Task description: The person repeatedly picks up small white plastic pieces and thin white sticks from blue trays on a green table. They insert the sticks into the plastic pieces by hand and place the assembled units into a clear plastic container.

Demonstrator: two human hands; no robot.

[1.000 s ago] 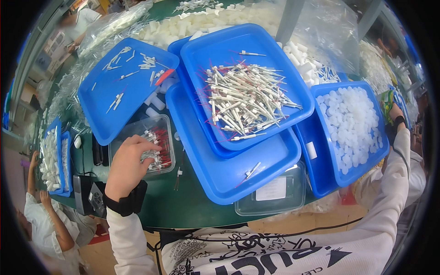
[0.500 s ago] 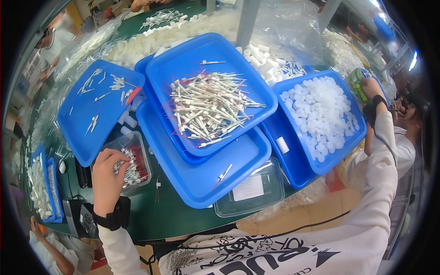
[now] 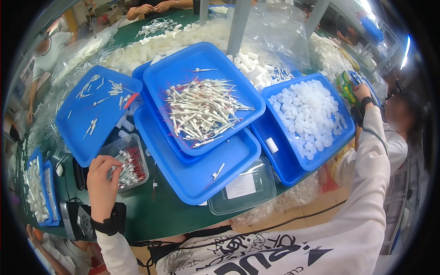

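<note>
Green tabletop [image 3: 158,217]; bold lettering on the white shirt [image 3: 330,240], print on the green packet [image 3: 346,88] at the outstretched right hand [image 3: 361,92]. Left hand [image 3: 102,184] curls over red-and-white parts [image 3: 133,168] in a clear box [image 3: 114,145]; whether either grips, I can't tell.

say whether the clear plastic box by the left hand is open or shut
Open: no lid covers the clear plastic box, and red-wired white parts lie exposed inside.
</note>
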